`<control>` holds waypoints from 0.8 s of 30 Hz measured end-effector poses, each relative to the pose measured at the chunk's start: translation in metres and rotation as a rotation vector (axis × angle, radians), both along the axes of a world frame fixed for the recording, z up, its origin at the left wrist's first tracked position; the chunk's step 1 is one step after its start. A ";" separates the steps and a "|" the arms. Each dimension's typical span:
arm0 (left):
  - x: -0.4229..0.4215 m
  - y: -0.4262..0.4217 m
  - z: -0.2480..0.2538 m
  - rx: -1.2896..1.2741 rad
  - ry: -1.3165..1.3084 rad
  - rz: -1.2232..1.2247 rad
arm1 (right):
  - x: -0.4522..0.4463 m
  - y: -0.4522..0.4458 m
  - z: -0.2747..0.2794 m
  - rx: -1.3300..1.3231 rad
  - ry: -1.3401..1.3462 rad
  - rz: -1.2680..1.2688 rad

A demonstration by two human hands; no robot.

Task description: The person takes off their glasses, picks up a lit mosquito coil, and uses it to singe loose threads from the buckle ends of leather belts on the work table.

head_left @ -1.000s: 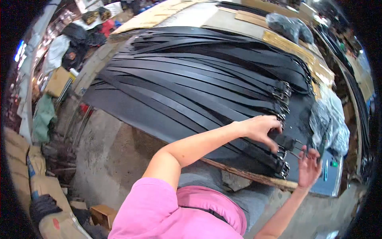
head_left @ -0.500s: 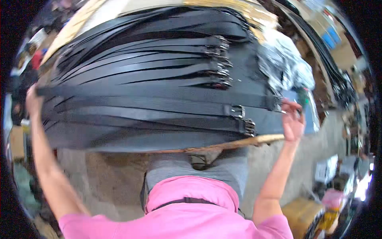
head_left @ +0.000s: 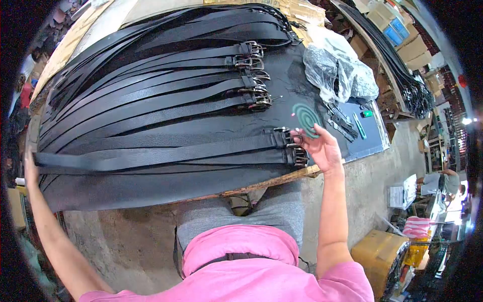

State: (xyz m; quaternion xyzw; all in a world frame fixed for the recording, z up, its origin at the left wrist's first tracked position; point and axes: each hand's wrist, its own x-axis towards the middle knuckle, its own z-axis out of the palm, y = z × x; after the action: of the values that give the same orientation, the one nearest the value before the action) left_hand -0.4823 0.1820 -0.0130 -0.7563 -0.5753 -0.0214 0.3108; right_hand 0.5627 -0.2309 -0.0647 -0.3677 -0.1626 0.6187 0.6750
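A black leather belt (head_left: 201, 146) stretches across the table between my two hands. My left hand (head_left: 31, 168) is closed on its plain end at the far left, partly blurred. My right hand (head_left: 324, 151) has its fingers curled at the belt's metal buckle, thumb raised. Just below lies another black belt (head_left: 241, 160) with its buckle near the table's front edge. Farther back, several black belts (head_left: 176, 93) lie side by side with their buckles to the right. A green spiral coil (head_left: 303, 115) sits directly behind my right fingers.
Behind the belt row is a heap of black straps (head_left: 201, 25). Crumpled clear plastic (head_left: 342, 70) lies at the back right, near a teal cutter (head_left: 359, 126) and a small green item (head_left: 366, 114). A cardboard box (head_left: 377, 254) stands on the floor. Another person (head_left: 445, 183) is at far right.
The belt between my hands has come down toward the table's front edge, beside the lower belt. Both hands moved nearer to me, and the green coil is now plainly visible.
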 end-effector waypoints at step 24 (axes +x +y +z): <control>0.321 -0.119 -0.113 0.071 -0.878 0.678 | -0.033 0.001 -0.038 0.103 -0.399 -0.397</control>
State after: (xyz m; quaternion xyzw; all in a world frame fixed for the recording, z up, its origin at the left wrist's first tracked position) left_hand -0.1612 0.0632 -0.1256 -0.4379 -0.8609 -0.2528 0.0564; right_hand 0.5293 -0.2299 -0.1025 -0.4722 -0.2481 0.3806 0.7554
